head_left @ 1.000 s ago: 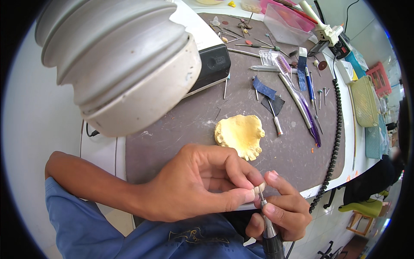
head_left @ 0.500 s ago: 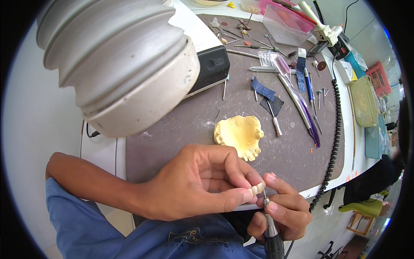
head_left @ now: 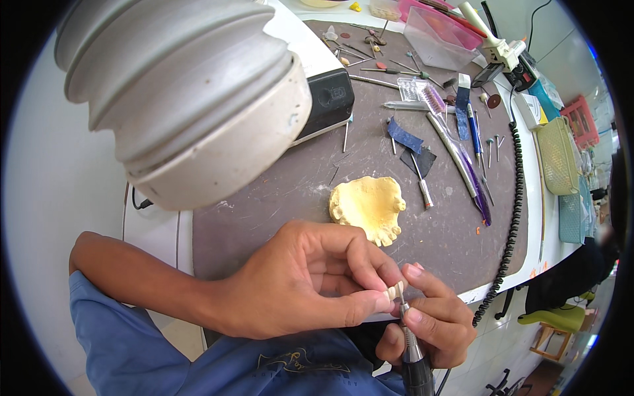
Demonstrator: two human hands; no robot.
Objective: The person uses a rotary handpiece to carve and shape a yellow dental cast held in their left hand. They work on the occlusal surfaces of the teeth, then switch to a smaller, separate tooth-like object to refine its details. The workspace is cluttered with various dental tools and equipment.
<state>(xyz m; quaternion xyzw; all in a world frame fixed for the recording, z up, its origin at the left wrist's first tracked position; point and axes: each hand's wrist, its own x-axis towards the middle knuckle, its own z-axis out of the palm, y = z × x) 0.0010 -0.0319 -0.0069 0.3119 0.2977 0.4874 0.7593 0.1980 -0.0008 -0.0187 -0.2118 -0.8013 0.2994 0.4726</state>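
Observation:
Between thumb and fingertips, my left hand [head_left: 317, 277] pinches a small cream-coloured dental bridge [head_left: 395, 291] with several tooth shapes. My right hand [head_left: 436, 317] grips a dental handpiece [head_left: 413, 350], silver toward the tip and black at its lower end. Its thin bur points up and meets the bridge, or sits right beside it; the exact contact is too small to tell. Just beyond my left hand, a yellow plaster dental model [head_left: 367, 208] lies on the grey-brown mat [head_left: 264, 231].
A ribbed suction hose [head_left: 198, 99] with a wide mouth looms at the upper left, beside a black-topped box [head_left: 330, 99]. Burs, blue articulating strips [head_left: 405, 135] and a purple toothbrush [head_left: 456, 148] are scattered across the mat. A coiled black cord [head_left: 517, 198] runs down the right edge.
The bridge has tilted slightly between my left fingertips. The handpiece has shifted a little to the left and up along it, and both hands keep their grip.

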